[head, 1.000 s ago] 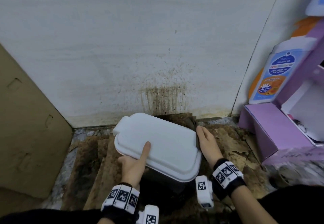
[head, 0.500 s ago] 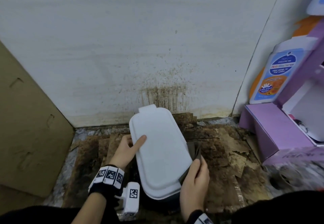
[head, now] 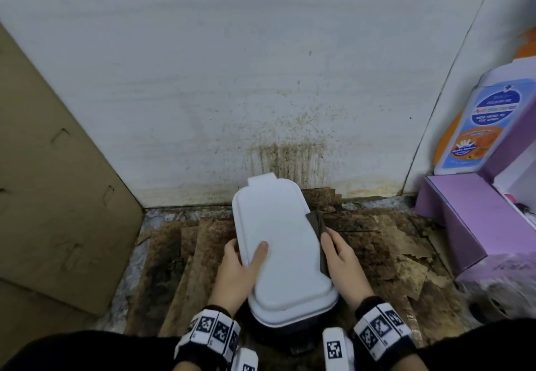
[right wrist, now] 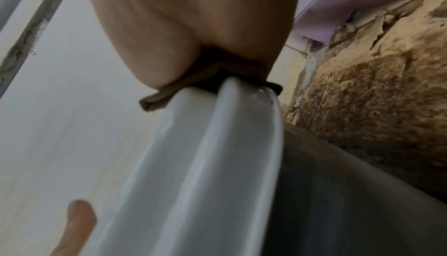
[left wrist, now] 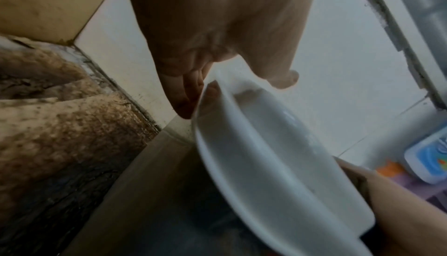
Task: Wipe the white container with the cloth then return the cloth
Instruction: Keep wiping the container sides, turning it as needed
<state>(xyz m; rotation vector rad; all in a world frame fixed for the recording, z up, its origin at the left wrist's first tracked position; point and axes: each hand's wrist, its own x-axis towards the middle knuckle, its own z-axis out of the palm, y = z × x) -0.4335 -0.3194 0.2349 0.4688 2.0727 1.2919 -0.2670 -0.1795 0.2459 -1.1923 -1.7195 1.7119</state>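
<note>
The container (head: 278,243) stands on the stained floor in front of me, its white lid running lengthwise away from me toward the wall (head: 232,66), the tabbed end nearest the wall. Below the lid its body is dark. My left hand (head: 236,275) grips the lid's left edge: thumb laid on top, fingers curled under the rim, as the left wrist view shows. My right hand (head: 340,263) is at the right edge, holding the cloth (head: 317,228) folded over the rim; the thumb presses the dark cloth down on the lid's top while the fingers pinch it from below, as the right wrist view shows. The floor is covered with worn, blotched brown cardboard (head: 391,254). A tan cardboard sheet (head: 52,182) leans at the left. At the right sits a purple box (head: 464,219), and behind it a blue-labelled bottle (head: 481,124) stands by the wall.
</note>
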